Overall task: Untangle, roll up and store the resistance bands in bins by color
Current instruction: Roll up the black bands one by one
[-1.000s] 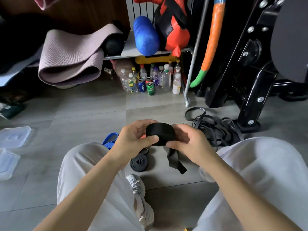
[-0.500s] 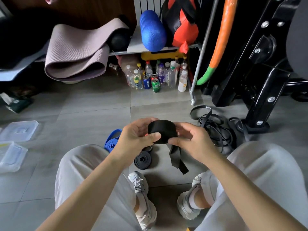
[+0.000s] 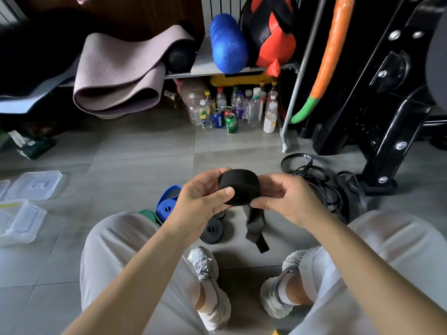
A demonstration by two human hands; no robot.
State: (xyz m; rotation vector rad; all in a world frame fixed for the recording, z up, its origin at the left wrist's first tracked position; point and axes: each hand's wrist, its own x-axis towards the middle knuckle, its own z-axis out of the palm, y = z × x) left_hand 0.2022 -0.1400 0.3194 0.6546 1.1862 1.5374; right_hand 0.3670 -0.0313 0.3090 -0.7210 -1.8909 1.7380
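1. Head view, the hands: we see the left hand (image 3: 203,197) and the right hand (image 3: 287,199) both grasping a black roll (image 3: 238,187) of resistance band, held up over the floor (image 3: 145,165) between the knees. The left thumb lies across its near face, and the right thumb and fingers pinch its right side.

2. Head view, the band: a short loose tail (image 3: 254,228) hangs straight down from the black roll. We judge the step in hand to be the rolling up, and nearly done for this band.

3. Head view, the rest of the work:
   - Just below and left of the black roll, a finished black coil (image 3: 212,230) lies on the floor.
   - Further left of the roll are a blue band (image 3: 167,204) and a green band (image 3: 151,215), the green one partly hidden by the left knee.
   - Right of the roll lies a tangle of black bands (image 3: 314,180), not yet sorted.
   - Far left of the roll stand clear bins (image 3: 20,221); what they hold we cannot make out.

4. Head view, what comes next: we judge the move calls for turning the roll to take in the tail. The thumbs must keep the wraps tight so nothing springs loose. Then the roll goes to a bin; which bin takes black we cannot tell.
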